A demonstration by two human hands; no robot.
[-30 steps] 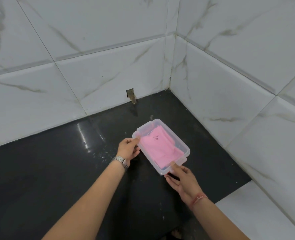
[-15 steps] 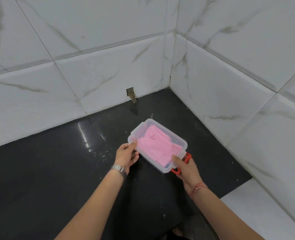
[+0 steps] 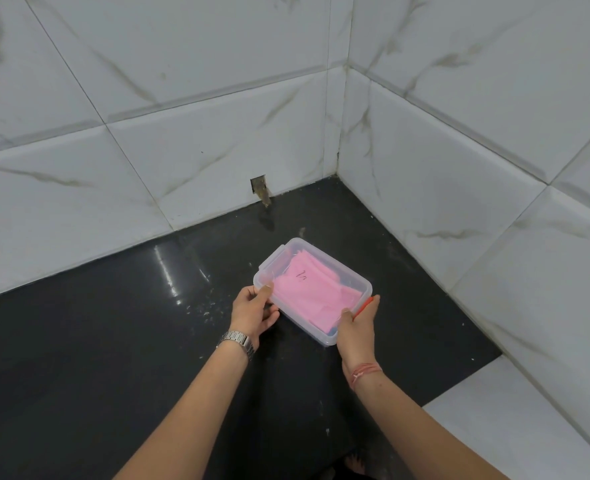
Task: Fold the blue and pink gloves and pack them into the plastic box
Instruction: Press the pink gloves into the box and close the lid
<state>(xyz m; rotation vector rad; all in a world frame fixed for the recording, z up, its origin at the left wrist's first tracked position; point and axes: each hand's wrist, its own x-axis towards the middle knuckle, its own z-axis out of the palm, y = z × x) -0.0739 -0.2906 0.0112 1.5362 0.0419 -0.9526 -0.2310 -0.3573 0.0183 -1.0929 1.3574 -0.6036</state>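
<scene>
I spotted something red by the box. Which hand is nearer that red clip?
Right. The right hand touches the red clip at the plastic box's near right end; the left hand grips the opposite, left end.

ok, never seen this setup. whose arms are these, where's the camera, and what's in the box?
No robot here: a person works with bare hands, and the one camera sits on their head, looking forward and down. The arms reaching in from the bottom are theirs. On the black counter, in a tiled corner, stands a clear plastic box with its lid on. A folded pink glove shows through it; a sliver of blue shows beside it. The left hand grips the box's near left corner. The right hand holds the near right end, at a red latch.
</scene>
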